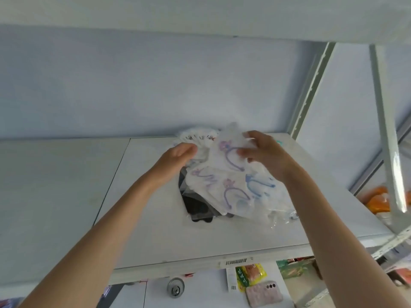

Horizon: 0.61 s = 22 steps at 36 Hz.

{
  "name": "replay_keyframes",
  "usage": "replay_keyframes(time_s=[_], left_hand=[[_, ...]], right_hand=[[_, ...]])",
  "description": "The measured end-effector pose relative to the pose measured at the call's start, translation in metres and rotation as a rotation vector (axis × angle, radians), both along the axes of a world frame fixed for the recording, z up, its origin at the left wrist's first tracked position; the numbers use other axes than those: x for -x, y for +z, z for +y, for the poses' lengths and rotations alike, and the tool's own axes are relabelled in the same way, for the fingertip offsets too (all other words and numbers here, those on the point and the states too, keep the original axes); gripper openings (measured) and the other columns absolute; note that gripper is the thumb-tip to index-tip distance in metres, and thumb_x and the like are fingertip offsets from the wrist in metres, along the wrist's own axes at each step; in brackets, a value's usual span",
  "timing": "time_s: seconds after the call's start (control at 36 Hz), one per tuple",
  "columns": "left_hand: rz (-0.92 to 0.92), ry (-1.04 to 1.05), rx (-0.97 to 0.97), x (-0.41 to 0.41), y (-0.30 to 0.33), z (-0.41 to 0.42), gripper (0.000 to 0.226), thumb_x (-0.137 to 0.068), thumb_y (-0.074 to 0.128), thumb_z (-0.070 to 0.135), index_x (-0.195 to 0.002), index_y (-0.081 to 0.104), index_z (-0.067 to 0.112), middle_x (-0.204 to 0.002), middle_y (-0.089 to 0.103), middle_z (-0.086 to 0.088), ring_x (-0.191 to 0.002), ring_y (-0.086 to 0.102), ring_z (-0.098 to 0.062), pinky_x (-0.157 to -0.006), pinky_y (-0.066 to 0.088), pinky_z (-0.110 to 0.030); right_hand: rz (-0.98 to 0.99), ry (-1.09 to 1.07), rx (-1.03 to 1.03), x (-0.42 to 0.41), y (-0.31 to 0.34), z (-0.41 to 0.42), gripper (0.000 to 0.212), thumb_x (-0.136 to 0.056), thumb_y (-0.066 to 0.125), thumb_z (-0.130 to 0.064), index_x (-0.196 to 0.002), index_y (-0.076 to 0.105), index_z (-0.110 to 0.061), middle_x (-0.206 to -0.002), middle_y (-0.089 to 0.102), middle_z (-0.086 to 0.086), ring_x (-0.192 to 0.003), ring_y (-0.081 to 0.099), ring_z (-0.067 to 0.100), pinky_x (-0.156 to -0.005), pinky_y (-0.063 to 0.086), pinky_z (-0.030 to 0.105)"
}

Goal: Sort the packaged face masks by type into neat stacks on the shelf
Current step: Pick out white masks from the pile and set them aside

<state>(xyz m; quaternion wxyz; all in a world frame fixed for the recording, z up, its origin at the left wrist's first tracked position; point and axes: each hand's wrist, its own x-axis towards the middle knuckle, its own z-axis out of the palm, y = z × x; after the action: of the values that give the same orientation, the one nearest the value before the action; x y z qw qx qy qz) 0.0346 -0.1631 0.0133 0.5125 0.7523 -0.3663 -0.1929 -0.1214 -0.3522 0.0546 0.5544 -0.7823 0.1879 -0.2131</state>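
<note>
A loose pile of packaged face masks lies on the white shelf (155,241). White masks with purple and blue ear loops (235,192) in clear bags cover most of it. Black masks (198,207) show at the pile's lower left. At the back, a fan of white printed masks (200,136) sticks out. My right hand (264,152) pinches the top edge of one white purple-loop mask package (229,156) and holds it tilted up over the pile. My left hand (178,156) reaches into the pile's left side, fingers curled on packages there; its fingertips are hidden.
A metal upright (311,90) stands at the shelf's right rear, and another post (387,130) further right. Orange packets (378,201) lie beyond the shelf's right edge. On a lower level sit a phone (264,292), a yellow snack pack (251,274) and a round lock (175,287).
</note>
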Motion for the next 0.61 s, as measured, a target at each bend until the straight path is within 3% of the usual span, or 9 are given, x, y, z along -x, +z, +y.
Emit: replay_keyframes(time_s=[0.11, 0.22, 0.33, 0.42, 0.5, 0.61], left_hand=[[0.192, -0.086, 0.066, 0.003, 0.003, 0.001, 0.036, -0.088, 0.068, 0.025, -0.119, 0.061, 0.009, -0.108, 0.067, -0.003, -0.095, 0.064, -0.015, -0.082, 0.049, -0.031], [0.186, 0.039, 0.103, -0.012, -0.008, 0.014, 0.022, -0.087, 0.067, 0.012, -0.108, 0.065, 0.004, -0.097, 0.065, -0.006, -0.089, 0.06, -0.019, -0.077, 0.046, -0.035], [0.161, 0.289, 0.129, -0.038, -0.018, 0.035, 0.016, -0.078, 0.074, 0.017, -0.088, 0.062, 0.013, -0.087, 0.06, -0.007, -0.081, 0.055, -0.02, -0.072, 0.043, -0.035], [0.159, 0.387, 0.114, -0.05, -0.023, 0.051, 0.023, -0.065, 0.068, 0.03, -0.081, 0.062, 0.016, -0.082, 0.059, -0.007, -0.077, 0.055, -0.02, -0.071, 0.044, -0.034], [0.157, 0.418, 0.11, -0.055, -0.029, 0.059, 0.024, -0.068, 0.072, 0.027, -0.086, 0.064, 0.014, -0.083, 0.061, -0.007, -0.079, 0.057, -0.021, -0.071, 0.045, -0.034], [0.165, 0.455, 0.12, -0.061, -0.037, 0.061, 0.027, -0.062, 0.067, 0.033, -0.083, 0.063, 0.018, -0.082, 0.062, -0.005, -0.08, 0.061, -0.025, -0.077, 0.051, -0.039]], right_hand=[[0.103, 0.151, 0.098, -0.036, -0.005, 0.029, 0.045, -0.078, 0.07, 0.008, -0.115, 0.055, -0.012, -0.076, 0.06, 0.004, -0.053, 0.054, 0.009, -0.05, 0.045, 0.019], [0.18, 0.035, 0.164, -0.065, -0.022, 0.036, 0.047, -0.081, 0.075, -0.02, -0.123, 0.056, -0.015, -0.109, 0.063, 0.009, -0.084, 0.061, 0.021, -0.077, 0.052, 0.035], [0.565, -0.298, 0.841, -0.067, -0.039, 0.029, 0.064, -0.09, 0.047, -0.059, -0.128, 0.053, -0.009, -0.132, 0.052, 0.01, -0.123, 0.045, 0.029, -0.102, 0.036, 0.042], [0.868, -0.25, 1.002, -0.07, -0.052, 0.032, 0.081, -0.083, 0.04, -0.075, -0.127, 0.055, -0.009, -0.143, 0.041, 0.013, -0.134, 0.033, 0.033, -0.107, 0.027, 0.045], [0.959, -0.239, 1.018, -0.076, -0.065, 0.033, 0.082, -0.079, 0.047, -0.075, -0.13, 0.054, -0.011, -0.147, 0.035, 0.012, -0.137, 0.028, 0.033, -0.11, 0.025, 0.045], [0.814, -0.303, 0.973, -0.079, -0.067, 0.024, 0.064, -0.083, 0.058, -0.059, -0.126, 0.052, -0.011, -0.134, 0.046, 0.01, -0.129, 0.038, 0.03, -0.106, 0.031, 0.044]])
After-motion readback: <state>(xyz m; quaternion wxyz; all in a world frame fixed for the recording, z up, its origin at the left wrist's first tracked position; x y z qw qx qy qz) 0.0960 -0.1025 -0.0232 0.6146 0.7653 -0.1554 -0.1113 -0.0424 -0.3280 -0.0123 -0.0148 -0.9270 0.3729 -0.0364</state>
